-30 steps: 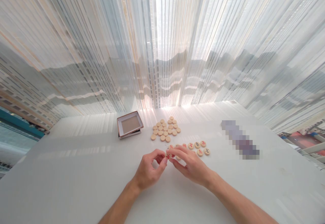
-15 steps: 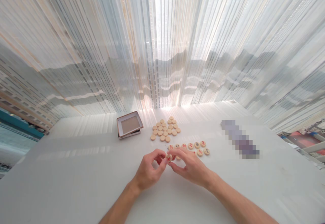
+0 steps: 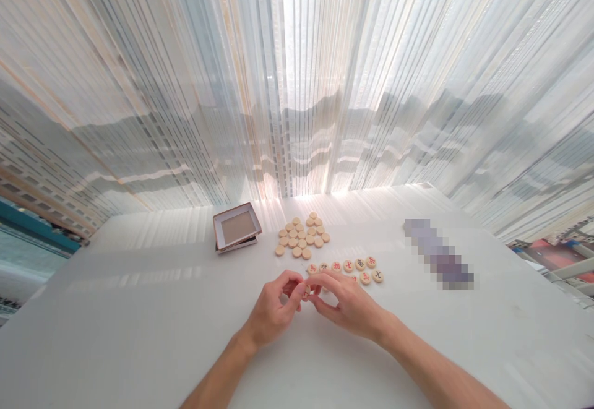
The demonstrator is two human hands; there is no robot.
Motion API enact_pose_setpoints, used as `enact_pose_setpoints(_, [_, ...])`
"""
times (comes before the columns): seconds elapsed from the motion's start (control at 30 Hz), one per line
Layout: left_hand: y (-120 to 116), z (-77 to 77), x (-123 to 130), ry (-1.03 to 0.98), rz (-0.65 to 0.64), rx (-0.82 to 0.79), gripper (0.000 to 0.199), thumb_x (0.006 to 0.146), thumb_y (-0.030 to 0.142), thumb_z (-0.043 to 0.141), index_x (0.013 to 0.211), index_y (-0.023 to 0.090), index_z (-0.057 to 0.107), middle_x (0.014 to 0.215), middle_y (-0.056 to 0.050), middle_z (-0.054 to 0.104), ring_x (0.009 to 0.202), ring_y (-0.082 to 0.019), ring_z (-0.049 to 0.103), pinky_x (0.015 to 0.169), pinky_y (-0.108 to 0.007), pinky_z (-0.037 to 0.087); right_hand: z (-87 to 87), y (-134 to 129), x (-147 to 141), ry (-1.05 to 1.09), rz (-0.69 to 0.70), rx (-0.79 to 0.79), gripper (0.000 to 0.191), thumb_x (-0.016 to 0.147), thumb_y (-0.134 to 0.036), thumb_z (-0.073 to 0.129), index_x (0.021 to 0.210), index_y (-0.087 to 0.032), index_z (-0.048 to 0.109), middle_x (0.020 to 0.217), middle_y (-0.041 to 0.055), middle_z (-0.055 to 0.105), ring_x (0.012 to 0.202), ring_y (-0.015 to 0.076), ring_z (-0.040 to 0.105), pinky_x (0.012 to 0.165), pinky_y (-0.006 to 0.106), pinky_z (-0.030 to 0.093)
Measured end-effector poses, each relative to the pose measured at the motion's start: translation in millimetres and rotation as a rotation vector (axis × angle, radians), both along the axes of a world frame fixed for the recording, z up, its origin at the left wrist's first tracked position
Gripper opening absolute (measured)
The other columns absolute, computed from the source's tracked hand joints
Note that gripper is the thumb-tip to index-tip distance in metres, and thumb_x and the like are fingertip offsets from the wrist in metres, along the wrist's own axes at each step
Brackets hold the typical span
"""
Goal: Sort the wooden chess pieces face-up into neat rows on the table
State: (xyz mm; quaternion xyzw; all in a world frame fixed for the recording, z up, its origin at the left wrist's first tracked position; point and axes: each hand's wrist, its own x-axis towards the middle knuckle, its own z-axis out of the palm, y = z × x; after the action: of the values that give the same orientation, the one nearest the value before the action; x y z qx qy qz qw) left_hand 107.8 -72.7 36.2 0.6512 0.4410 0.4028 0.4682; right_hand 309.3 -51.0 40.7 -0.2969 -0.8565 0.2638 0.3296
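Observation:
Between the fingertips of both hands is a round wooden Chinese chess piece point(image 3: 307, 292) with a red character, mostly covered by the fingers. My left hand point(image 3: 273, 309) pinches it from the left with thumb and fingers. From the other side, the thumb and curved fingers of my right hand point(image 3: 351, 302) close on it too. Just beyond the right hand lie two rows of face-up pieces, with a red-marked piece point(image 3: 348, 266) and a black-marked piece point(image 3: 378, 276) among them. The near row is partly hidden by that hand.
A loose cluster of blank-side-up pieces point(image 3: 301, 234) lies farther back on the white table point(image 3: 162, 328). Left of it sits a shallow box point(image 3: 237, 226), stacked on another part. At right is a pixelated item point(image 3: 439, 254). A sheer striped curtain point(image 3: 297, 87) hangs behind.
The held chess piece has been turned between the fingers, so its red face shows less now. Both hands stay in nearly the same place.

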Motion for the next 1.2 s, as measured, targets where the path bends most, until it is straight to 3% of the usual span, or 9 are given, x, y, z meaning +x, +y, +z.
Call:
enact_pose_setpoints(0.17, [0.3,-0.9,1.4,0.036,-0.006,0.002,0.020,0.096,0.037,0.054,0.098,0.019,0.062,0.083,-0.003,0.069,0.066,-0.013,0.060,0.064,-0.025,0.051,-2.1,0.5,-1.2,0.000,-0.008,0.009,0.019,0.092,-0.016,0.057,0.110,-0.023,0.057,0.092,0.0025,0.067,0.081,0.0150,0.062,0.074,0.027,0.050])
enact_pose_setpoints(0.6, [-2.6,1.5,2.7,0.015,-0.018,0.052,0.017,0.093,0.030,0.059,0.105,0.020,0.053,0.090,-0.004,0.068,0.078,-0.016,0.064,0.073,-0.028,0.051,-7.2,-0.5,-2.4,0.003,-0.007,0.028,0.029,0.093,-0.017,0.054,0.120,-0.024,0.057,0.090,0.0033,0.065,0.077,0.0141,0.062,0.071,0.026,0.051])
enact_pose_setpoints(1.2, [-1.9,-0.6,1.4,-0.010,-0.023,0.042,0.022,0.093,0.031,0.057,0.110,0.020,0.049,0.091,-0.004,0.064,0.077,-0.016,0.062,0.071,-0.028,0.051,-4.3,0.8,-0.7,0.012,0.000,0.005,0.026,0.093,-0.017,0.056,0.118,-0.024,0.057,0.096,0.0040,0.069,0.077,0.0141,0.064,0.073,0.026,0.053])
